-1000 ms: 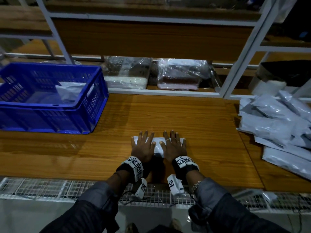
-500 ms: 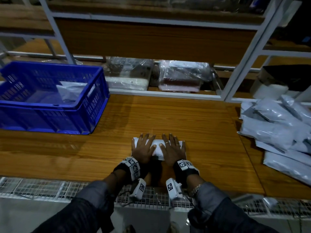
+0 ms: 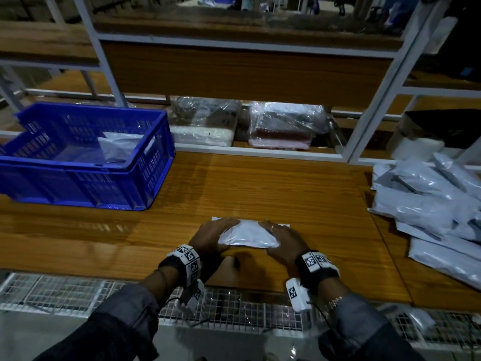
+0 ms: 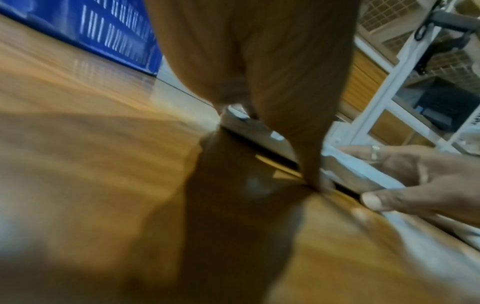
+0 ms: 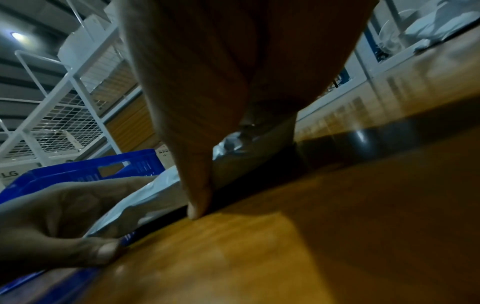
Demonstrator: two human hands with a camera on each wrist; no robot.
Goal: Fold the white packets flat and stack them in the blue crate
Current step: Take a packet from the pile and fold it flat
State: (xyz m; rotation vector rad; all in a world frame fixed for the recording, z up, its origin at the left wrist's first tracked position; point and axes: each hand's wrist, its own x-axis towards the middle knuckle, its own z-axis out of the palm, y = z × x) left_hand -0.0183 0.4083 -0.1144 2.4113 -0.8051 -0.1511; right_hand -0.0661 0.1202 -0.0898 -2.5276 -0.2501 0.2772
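Observation:
A folded white packet (image 3: 247, 237) lies near the front edge of the wooden table (image 3: 260, 188), its near edge lifted slightly. My left hand (image 3: 221, 233) grips its left end and my right hand (image 3: 273, 235) grips its right end, fingers on top and thumbs underneath. The right wrist view shows the left hand (image 5: 59, 222) pinching the packet (image 5: 145, 201). The left wrist view shows the right hand (image 4: 415, 181) doing the same. The blue crate (image 3: 145, 178) stands at the left with one white packet (image 3: 119, 147) inside.
A loose pile of white packets (image 3: 429, 204) covers the table's right side. Plastic-wrapped bundles (image 3: 286, 126) sit on the low shelf behind. White rack posts (image 3: 374, 100) rise at the back. A wire mesh ledge (image 3: 234, 308) runs along the table front.
Both hands were pressing flat on top of the packet. They have slid apart to its two ends and now grip it, raising its near edge.

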